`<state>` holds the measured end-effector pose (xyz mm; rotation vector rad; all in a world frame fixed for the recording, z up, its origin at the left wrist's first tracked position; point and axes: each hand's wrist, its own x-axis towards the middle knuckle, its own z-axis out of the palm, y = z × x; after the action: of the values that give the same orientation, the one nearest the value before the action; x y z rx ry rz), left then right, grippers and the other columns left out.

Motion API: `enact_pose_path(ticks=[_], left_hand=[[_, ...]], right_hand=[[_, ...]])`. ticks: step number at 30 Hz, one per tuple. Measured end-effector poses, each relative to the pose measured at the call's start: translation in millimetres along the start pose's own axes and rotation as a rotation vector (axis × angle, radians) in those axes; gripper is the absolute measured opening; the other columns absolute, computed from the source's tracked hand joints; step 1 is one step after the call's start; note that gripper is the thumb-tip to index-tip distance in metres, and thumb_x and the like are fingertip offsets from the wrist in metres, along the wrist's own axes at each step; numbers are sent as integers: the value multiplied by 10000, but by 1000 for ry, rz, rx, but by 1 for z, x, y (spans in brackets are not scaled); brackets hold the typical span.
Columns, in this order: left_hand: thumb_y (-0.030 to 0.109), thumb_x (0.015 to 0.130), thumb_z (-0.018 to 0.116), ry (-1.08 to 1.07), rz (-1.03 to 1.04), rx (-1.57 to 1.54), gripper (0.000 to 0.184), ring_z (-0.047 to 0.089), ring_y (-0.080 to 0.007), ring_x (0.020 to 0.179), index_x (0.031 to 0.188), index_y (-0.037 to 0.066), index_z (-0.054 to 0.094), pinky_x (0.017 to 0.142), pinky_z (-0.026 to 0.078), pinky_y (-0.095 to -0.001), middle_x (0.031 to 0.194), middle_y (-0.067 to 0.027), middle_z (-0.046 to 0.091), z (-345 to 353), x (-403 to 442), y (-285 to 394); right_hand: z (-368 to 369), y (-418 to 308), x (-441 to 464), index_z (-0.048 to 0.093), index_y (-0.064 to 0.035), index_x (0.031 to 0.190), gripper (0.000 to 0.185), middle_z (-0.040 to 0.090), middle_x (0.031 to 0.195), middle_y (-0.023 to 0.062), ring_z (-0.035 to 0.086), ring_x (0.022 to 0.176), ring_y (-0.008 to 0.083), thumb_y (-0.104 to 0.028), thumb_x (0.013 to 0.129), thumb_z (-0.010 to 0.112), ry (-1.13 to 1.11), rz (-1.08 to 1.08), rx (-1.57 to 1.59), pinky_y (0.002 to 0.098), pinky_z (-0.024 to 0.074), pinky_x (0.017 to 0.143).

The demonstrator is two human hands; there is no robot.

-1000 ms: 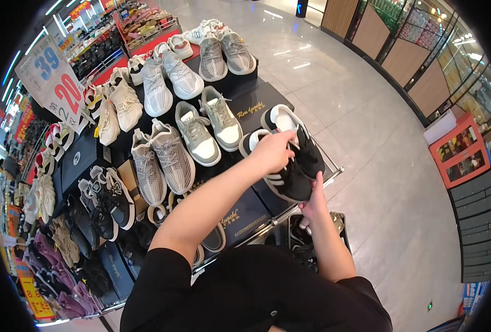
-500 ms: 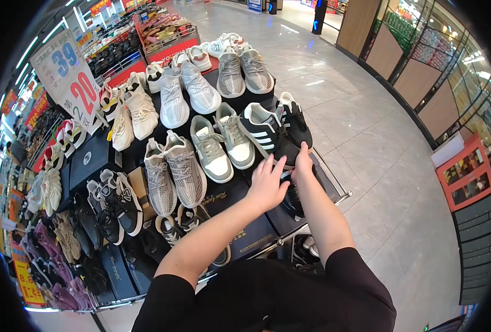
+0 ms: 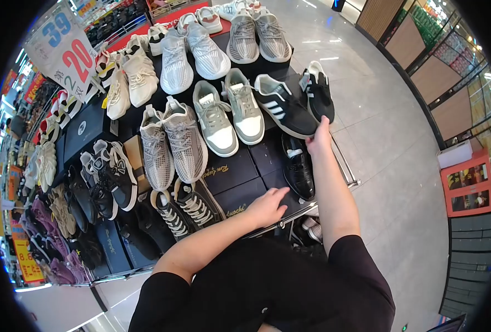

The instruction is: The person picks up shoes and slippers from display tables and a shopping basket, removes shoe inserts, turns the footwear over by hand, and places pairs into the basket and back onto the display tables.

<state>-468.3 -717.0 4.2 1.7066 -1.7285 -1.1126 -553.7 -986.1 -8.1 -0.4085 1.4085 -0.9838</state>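
Note:
My right hand [image 3: 319, 137] is at the toe ends of a pair of black sneakers, its fingers against the right sneaker [image 3: 319, 97]. The thumb lies by the toe of the left sneaker [image 3: 287, 105], which has white side stripes. Part of that grip is hidden. My left hand [image 3: 268, 207] holds nothing, its fingers apart above dark shoe boxes [image 3: 235, 185]. Just beyond its fingertips rests a glossy black leather shoe [image 3: 299, 171]. Left of the striped sneaker stand grey-and-white sneakers [image 3: 245, 110].
Grey knit sneakers [image 3: 183, 141] and black high-tops [image 3: 195, 205] stand to the left. White sneakers [image 3: 206, 50] are farther back. A price sign [image 3: 63, 50] rises at upper left. A metal rail [image 3: 345, 166] edges the display, beside the tiled floor [image 3: 389, 182].
My left hand has drawn back from the black sneakers toward me. My right hand stays at their toes. The view has tilted down, and the black leather shoe is now uncovered.

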Motion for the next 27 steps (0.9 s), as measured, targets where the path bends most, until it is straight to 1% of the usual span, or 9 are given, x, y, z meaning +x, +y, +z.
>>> enact_pose_path(ticks=[3,7,11,14,18,19,23,26,27], left_hand=[[177,897,595,-87,76,-64,505,603,-332,1036,1363,52,445,900,495,-394,1221,-196,526,6,-6,14],[167,905,584,-119,59,-102,474,613,-314,1026,1346,42,464,888,500,-392,1190,-192,536,1,-11,24],[157,913,581,-104,11,-100,453,628,-295,1000,1338,38,475,862,511,-370,1186,-187,537,-3,-22,13],[144,917,584,-48,-27,-163,433,643,-266,972,1325,36,489,824,523,-341,1182,-179,544,-17,-50,11],[112,906,608,159,-131,-331,387,642,-193,940,1273,14,534,792,521,-307,1137,-146,602,-31,-108,5],[109,904,609,205,-171,-358,380,638,-185,924,1265,11,540,788,517,-300,1130,-140,606,-33,-122,2],[97,905,606,302,-285,-399,357,620,-153,880,1246,5,550,769,503,-276,1076,-112,635,-30,-166,-13],[112,902,613,364,-322,-459,322,628,-154,812,1203,4,573,726,508,-273,958,-100,660,-23,-184,-26],[108,903,612,379,-336,-476,318,625,-148,804,1200,2,574,720,506,-269,950,-96,661,-22,-189,-29]], right_hand=[[11,5,-7,526,-132,1108,526,605,879,43,567,716,160,-583,841,563,-69,47,-5,276,453,507],[13,5,-4,528,-129,1109,517,604,881,45,569,736,160,-575,849,558,-155,62,9,284,458,538],[-6,0,19,569,-58,1054,505,620,889,79,583,721,176,-528,872,543,-296,0,-95,298,476,582],[-19,-7,34,542,4,1141,581,605,1018,135,575,889,225,-513,876,540,-399,-28,-34,318,467,746],[-21,1,43,489,-47,1200,564,592,1014,137,567,916,230,-509,884,555,-481,5,-150,344,455,792],[-17,0,46,475,-78,1215,531,592,989,128,570,914,231,-492,895,559,-506,6,-136,351,460,785],[4,-8,44,514,-46,1165,512,601,977,118,578,895,231,-489,911,548,-559,63,-176,375,489,790],[4,-16,18,547,-5,1144,547,623,957,130,599,796,214,-499,910,556,-453,34,-320,332,511,722],[2,-19,5,571,10,1114,532,632,924,129,593,733,198,-483,916,560,-351,-108,-466,302,505,666]])
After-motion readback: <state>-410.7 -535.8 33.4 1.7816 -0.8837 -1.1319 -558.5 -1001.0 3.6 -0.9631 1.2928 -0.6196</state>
